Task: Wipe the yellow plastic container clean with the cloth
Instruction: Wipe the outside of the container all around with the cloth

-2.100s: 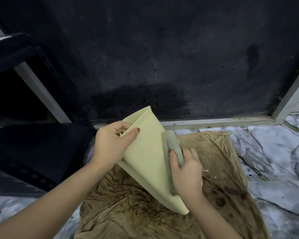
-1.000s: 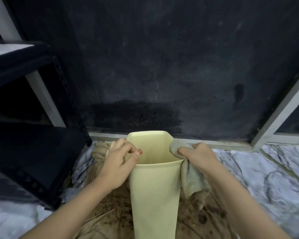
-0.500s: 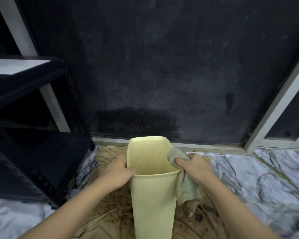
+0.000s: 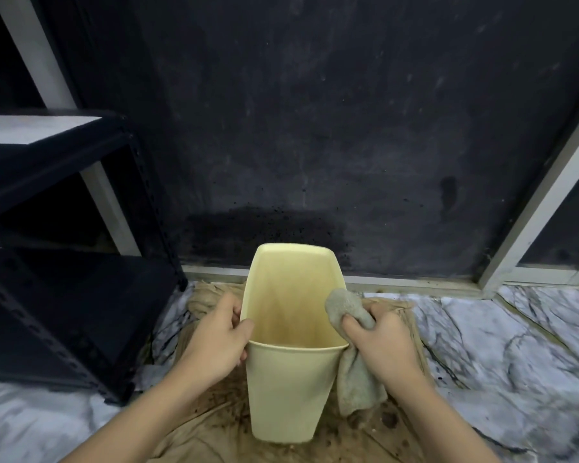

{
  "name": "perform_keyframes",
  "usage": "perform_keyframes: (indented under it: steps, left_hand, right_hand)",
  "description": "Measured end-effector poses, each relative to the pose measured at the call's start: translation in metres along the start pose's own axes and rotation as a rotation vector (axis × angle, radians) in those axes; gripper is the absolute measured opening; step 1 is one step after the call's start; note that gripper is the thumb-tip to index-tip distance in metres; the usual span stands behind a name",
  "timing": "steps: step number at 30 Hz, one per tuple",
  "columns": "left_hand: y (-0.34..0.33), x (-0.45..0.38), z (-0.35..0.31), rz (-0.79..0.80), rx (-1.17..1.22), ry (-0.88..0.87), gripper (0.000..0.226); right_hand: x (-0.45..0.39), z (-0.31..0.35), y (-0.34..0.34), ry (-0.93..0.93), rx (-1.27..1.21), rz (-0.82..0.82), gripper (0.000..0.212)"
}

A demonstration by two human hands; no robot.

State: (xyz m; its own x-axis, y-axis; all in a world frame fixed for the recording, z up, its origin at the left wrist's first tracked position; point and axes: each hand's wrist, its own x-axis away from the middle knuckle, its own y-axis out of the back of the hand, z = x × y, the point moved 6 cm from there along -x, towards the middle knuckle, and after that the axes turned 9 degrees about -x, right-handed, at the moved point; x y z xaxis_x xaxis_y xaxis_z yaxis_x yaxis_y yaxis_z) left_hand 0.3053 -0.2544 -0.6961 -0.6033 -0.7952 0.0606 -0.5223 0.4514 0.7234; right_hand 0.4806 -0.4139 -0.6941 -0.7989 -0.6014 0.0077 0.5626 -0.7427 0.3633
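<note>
Container (image 4: 283,392) now stands upright on the stained sheet (image 4: 214,426), mouth open; two seconds back it lay tilted. Left hand (image 4: 214,342) grips its left rim. Right hand (image 4: 380,342) pinches the cloth (image 4: 345,307) over the right rim. Judgement: wiping shifts from outside to rim and interior.

Single head-worn view, wide-angle, pitched forward and down from above the hands. Close in: both forearms entering from the bottom edge, left hand (image 4: 214,342) and right hand (image 4: 381,342) low in the centre, either side of the tall pale-yellow plastic container (image 4: 288,396). Facing the dark stained wall (image 4: 315,128) straight ahead. Black metal shelving rack (image 4: 64,262) at left edge, marble-patterned floor (image 4: 515,345) at right. Straight lines bowed near the borders.
</note>
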Motion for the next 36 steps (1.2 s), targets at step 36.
perform_keyframes:
  steps: [36]
  left_hand:
    - [-0.018,-0.025,0.036,0.030,-0.165,-0.024,0.009]
  right_hand:
    - [-0.011,-0.030,-0.036,-0.137,0.010,-0.009,0.012]
